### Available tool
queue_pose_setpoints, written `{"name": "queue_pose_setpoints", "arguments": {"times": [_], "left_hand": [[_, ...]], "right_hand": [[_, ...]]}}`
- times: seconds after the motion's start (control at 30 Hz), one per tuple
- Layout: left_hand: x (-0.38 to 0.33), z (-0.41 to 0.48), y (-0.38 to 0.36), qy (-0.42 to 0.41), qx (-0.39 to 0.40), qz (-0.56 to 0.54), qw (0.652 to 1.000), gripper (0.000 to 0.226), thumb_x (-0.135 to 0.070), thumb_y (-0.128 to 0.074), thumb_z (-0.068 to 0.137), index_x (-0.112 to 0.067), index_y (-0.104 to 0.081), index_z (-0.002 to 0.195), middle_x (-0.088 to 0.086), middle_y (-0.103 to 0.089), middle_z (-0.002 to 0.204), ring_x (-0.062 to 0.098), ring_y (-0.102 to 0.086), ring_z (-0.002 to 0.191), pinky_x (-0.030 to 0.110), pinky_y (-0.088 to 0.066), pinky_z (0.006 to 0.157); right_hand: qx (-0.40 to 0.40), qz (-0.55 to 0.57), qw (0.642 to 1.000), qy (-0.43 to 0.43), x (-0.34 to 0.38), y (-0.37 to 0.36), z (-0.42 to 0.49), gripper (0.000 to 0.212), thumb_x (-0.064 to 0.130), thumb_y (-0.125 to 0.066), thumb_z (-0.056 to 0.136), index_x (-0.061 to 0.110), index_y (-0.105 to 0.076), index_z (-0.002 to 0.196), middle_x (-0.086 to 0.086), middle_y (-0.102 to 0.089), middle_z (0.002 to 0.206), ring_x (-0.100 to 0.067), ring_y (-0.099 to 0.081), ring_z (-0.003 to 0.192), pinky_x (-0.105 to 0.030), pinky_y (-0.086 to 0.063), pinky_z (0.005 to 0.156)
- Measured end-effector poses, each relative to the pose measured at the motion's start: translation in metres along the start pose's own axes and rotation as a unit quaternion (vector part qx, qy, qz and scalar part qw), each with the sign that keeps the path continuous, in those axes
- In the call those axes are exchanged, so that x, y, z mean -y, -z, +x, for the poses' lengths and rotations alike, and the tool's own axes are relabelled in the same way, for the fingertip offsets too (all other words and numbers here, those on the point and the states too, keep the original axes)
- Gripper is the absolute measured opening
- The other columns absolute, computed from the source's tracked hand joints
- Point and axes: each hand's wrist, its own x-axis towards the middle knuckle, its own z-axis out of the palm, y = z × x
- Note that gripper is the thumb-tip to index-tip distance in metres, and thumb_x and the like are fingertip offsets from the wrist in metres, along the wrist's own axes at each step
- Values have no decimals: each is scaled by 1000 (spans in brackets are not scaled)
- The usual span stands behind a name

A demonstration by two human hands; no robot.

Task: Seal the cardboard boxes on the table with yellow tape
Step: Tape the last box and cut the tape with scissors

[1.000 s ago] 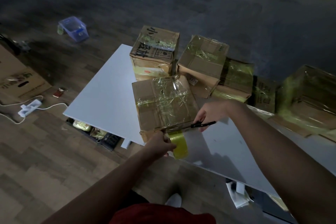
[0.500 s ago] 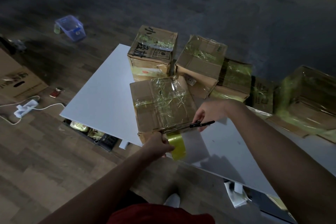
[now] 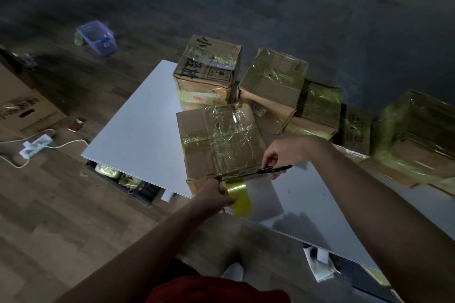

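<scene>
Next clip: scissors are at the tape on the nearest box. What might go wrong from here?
1. The scissors in the right hand reach toward the left hand, which grips the yellow tape just below the blades; a slip may nick it.
2. The nearest box sits at the table edge, so a pull on the tape might drag it off.
3. The cut end may curl and stick to itself.

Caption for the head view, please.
Right hand holds scissors to the yellow tape at the near edge of a cardboard box; left hand grips the tape.
</scene>
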Motion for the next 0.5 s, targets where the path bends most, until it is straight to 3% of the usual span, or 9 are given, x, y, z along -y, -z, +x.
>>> {"name": "queue_pose_setpoints", "arguments": {"times": [0.07, 0.17, 0.27, 0.37, 0.5], "left_hand": [[-1, -1, 0, 0, 8, 1, 1000, 29, -8, -70, 84, 8, -58, 105, 15, -62, 81, 21, -60, 69, 39, -56, 70], [1, -5, -1, 1, 15, -12, 1000, 51, -1, -69, 83, 6, -41, 125, 5, -55, 69, 15, -53, 59, 28, -48, 55], [6, -5, 2, -9, -11, -19, 1000, 73, 0, -68, 82, -2, -25, 140, 4, -55, 72, 16, -54, 64, 29, -47, 58], [8, -2, 6, -12, -13, -18, 1000, 77, 1, -68, 82, -1, -21, 142, 2, -55, 74, 14, -53, 62, 24, -46, 52], [-2, 2, -4, -8, -5, -4, 1000, 58, -4, -69, 83, -10, -34, 129, 6, -59, 88, 17, -55, 73, 33, -49, 61]], "right_hand": [[-1, -13, 1000, -1, -2, -2, 2, 27, 25, -77, 80, 22, -70, 105, 3, -72, 85, -7, -59, 67, -25, -48, 69], [-3, -38, 999, -6, -2, -7, 5, 30, 32, -79, 77, 25, -70, 105, 7, -70, 76, -8, -58, 67, -25, -45, 67], [-26, -4, 1000, 11, -3, -14, 6, 28, 25, -77, 81, 18, -71, 107, 15, -66, 62, -6, -56, 61, -12, -42, 57], [-35, -3, 999, 12, -8, -16, 2, 29, 32, -77, 81, 25, -69, 107, 7, -72, 83, -4, -57, 67, -7, -41, 55], [-27, -1, 999, -26, -15, -17, -7, 32, 45, -76, 78, 34, -68, 106, 8, -71, 98, -9, -60, 83, -20, -43, 72]]}}
